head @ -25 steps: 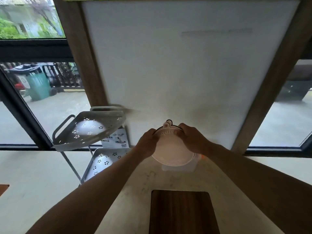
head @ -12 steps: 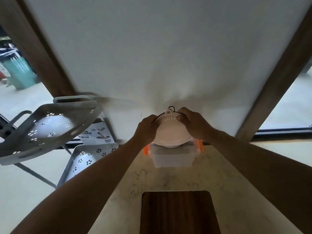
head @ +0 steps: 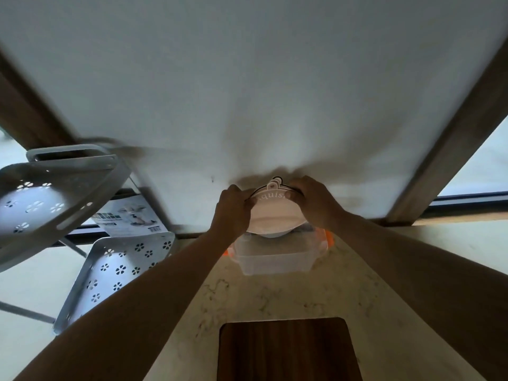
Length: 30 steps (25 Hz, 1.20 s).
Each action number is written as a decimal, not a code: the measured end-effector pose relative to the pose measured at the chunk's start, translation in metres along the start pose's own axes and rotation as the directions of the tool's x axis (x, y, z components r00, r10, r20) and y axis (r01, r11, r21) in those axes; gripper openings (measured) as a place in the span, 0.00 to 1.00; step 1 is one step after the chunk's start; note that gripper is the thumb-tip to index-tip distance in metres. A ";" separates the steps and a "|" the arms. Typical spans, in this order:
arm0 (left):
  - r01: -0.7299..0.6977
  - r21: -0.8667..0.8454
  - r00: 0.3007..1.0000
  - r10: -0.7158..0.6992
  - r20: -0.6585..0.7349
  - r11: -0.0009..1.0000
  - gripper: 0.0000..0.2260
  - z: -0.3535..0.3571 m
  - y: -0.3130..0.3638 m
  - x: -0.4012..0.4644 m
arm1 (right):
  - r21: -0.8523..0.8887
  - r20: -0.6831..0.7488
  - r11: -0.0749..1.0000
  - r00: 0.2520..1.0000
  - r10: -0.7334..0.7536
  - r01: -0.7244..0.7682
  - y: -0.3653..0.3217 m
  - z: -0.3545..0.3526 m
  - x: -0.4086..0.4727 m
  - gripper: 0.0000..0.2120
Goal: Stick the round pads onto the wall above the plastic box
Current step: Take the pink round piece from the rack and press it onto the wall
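Observation:
A white round pad [head: 275,215] with printed letters and a small tab on its top edge is held up close to the white wall [head: 247,92]. My left hand [head: 233,207] grips its left edge and my right hand [head: 313,202] grips its right edge. Directly below the pad sits the clear plastic box [head: 272,259] with orange latches, on the marbled counter against the wall. The pad hides the back of the box. Whether the pad touches the wall cannot be told.
A grey perforated metal shelf rack [head: 55,193] with a lower tier [head: 118,273] stands at the left, a printed leaflet [head: 132,215] behind it. A dark wooden board [head: 286,350] lies on the counter [head: 357,292] near me. Brown window frames [head: 445,149] flank the wall.
My head has moved closer to the wall and tilted up. Both hands have lifted the pad from in front of the box to above it, near the wall.

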<state>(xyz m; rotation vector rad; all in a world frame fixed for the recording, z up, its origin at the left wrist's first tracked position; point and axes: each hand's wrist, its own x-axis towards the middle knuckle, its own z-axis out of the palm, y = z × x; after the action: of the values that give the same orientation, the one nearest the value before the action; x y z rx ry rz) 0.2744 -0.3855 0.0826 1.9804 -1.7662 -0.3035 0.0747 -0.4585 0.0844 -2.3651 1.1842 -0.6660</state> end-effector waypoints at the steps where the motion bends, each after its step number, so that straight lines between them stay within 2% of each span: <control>1: 0.000 0.018 1.000 0.000 0.000 1.000 0.15 0.003 -0.003 0.002 | -0.001 -0.003 1.000 1.000 0.004 -0.004 0.002 0.004 0.002 0.07; 6: 0.020 0.006 1.000 -0.020 0.003 1.000 0.14 0.025 -0.016 0.008 | -0.016 -0.059 0.999 0.998 0.026 -0.027 0.013 0.024 0.011 0.05; 9: 0.015 -0.001 0.999 -0.015 -0.049 1.000 0.12 0.034 -0.018 0.008 | -0.066 -0.094 0.998 0.996 0.001 -0.007 0.017 0.028 0.009 0.04; 14: 0.064 -0.063 0.987 -0.072 -0.142 0.996 0.11 0.039 -0.023 0.007 | -0.168 -0.160 0.984 0.987 0.028 -0.055 0.016 0.033 -0.001 0.11; 17: 0.075 -0.049 0.979 -0.083 -0.188 0.996 0.13 0.039 -0.023 0.003 | -0.205 -0.123 0.976 0.991 0.051 -0.076 0.014 0.032 -0.007 0.14; 22: -0.019 0.080 0.980 0.034 -0.194 0.997 0.12 0.036 -0.019 -0.002 | -0.309 -0.079 0.950 0.997 0.021 -0.044 0.008 0.027 -0.010 0.16; 30: -0.061 0.016 0.973 0.063 -0.222 0.998 0.13 0.033 -0.006 0.002 | -0.470 -0.075 0.882 0.997 0.001 -0.036 0.005 0.033 -0.013 0.15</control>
<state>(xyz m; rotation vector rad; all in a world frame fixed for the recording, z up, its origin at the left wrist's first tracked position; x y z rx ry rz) 0.2649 -0.3931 0.0512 1.8792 -1.6840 -0.0503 0.0840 -0.4461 0.0517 -2.7358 1.5445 -0.5007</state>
